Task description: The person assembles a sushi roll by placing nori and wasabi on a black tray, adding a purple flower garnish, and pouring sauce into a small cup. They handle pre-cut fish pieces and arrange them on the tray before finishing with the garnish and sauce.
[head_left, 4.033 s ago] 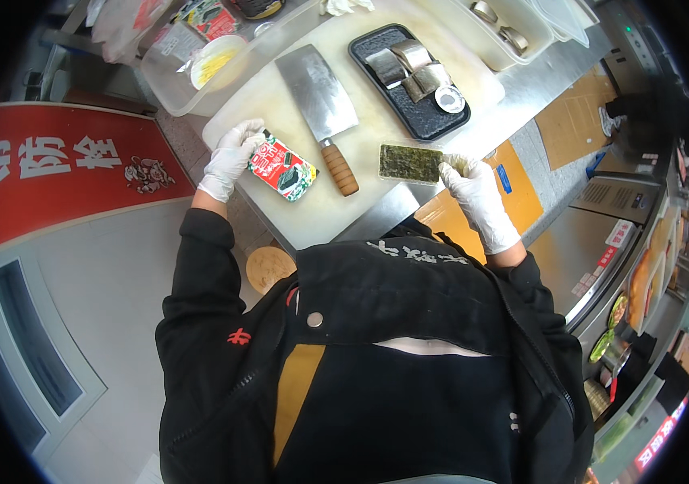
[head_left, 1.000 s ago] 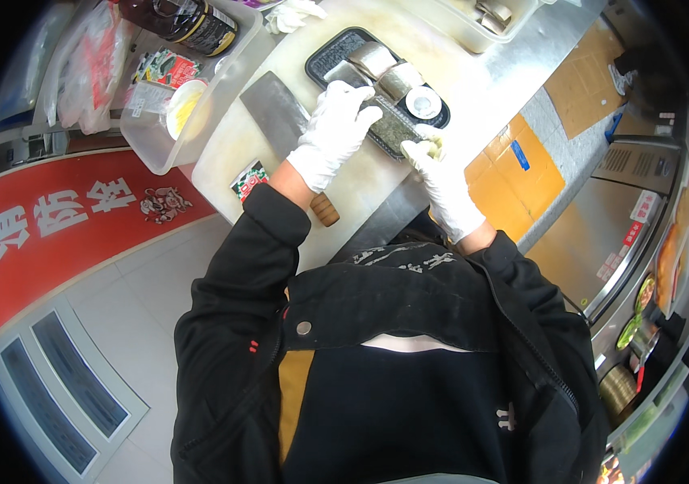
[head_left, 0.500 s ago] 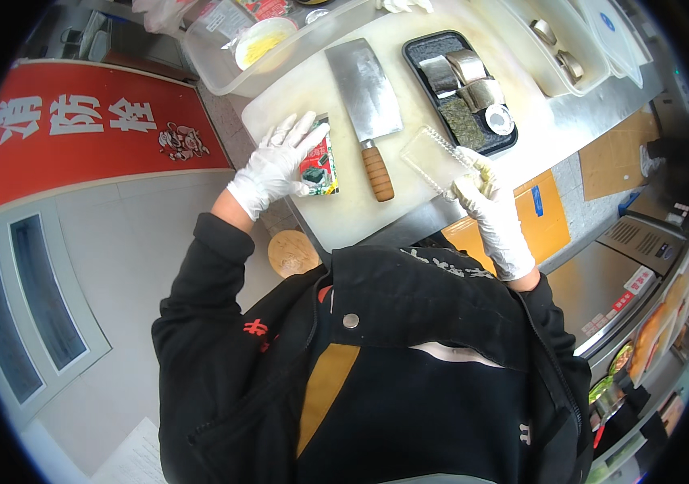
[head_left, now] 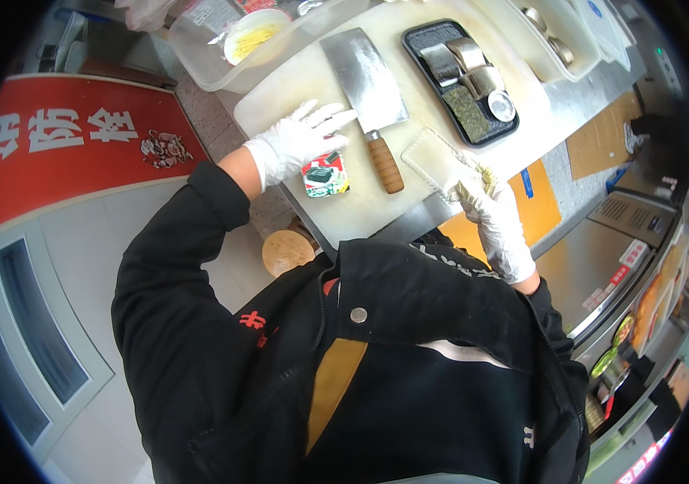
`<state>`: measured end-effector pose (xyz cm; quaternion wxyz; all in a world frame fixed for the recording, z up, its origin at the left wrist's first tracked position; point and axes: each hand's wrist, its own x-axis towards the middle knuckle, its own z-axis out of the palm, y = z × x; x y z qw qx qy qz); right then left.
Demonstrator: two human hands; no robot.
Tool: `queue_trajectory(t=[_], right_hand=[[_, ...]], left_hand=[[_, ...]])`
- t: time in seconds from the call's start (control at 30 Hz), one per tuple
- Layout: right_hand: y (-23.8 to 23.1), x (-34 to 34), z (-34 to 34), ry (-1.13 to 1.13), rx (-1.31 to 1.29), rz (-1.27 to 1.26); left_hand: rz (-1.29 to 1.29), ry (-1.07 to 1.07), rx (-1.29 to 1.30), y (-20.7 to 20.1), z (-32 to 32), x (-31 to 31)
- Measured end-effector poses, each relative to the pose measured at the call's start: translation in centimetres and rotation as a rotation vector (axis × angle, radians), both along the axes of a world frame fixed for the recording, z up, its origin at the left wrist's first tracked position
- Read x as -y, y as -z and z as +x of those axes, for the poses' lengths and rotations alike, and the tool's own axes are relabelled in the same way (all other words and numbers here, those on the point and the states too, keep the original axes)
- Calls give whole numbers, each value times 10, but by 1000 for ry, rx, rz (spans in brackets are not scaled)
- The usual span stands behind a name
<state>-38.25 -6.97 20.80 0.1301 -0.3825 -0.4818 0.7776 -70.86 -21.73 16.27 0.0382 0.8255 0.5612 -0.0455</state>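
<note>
My left hand (head_left: 299, 143), in a white glove, is open with its fingers spread. It lies over the upper part of a small red and green printed packet (head_left: 326, 179), its fingertips pointing at the cleaver (head_left: 366, 82). That cleaver rests flat on the white cutting board (head_left: 344, 216), wooden handle toward me. In my gloved right hand (head_left: 483, 194) is a clear shallow plastic tray (head_left: 429, 160), gripped at its right end. Beyond it sits a black tray (head_left: 425, 87) with several dark, shiny wrapped pieces, a dark green seaweed-like sheet (head_left: 466, 111) and a small round white-rimmed cup (head_left: 501, 105).
A clear plastic bin (head_left: 207, 79) at the far left holds a bowl of yellow shreds (head_left: 254, 38). At the far right, another translucent container (head_left: 574, 73) has shiny dark pieces inside. A round wooden stool (head_left: 288, 252) stands below the board's left corner.
My left hand has shifted right and slightly away from me across the packet, its fingers now pointing toward the cleaver. My right hand still holds the clear tray in nearly the same place.
</note>
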Motion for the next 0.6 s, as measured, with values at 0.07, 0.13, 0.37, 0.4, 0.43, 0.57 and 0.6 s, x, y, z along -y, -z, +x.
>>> queue_trajectory(t=[0.07,0.13,0.37,0.4,0.43,0.57,0.6], right_hand=[[-4,5,5,53,20,-31],[-10,10,10,42,-13,31],[-51,28,41,102,-216,235],[-56,31,50,129,-204,256],[-60,35,60,160,-213,279],[-69,42,117,235,-138,415],[-69,46,134,253,-100,417]], left_hand=[[-26,-64,32,-5,-1,3],[-130,-216,79,-17,3,13],[132,-458,766,-35,95,13],[168,-450,829,-35,112,8],[220,-427,777,-35,128,3],[213,-392,787,-37,190,-15],[233,-349,723,-38,205,-20]])
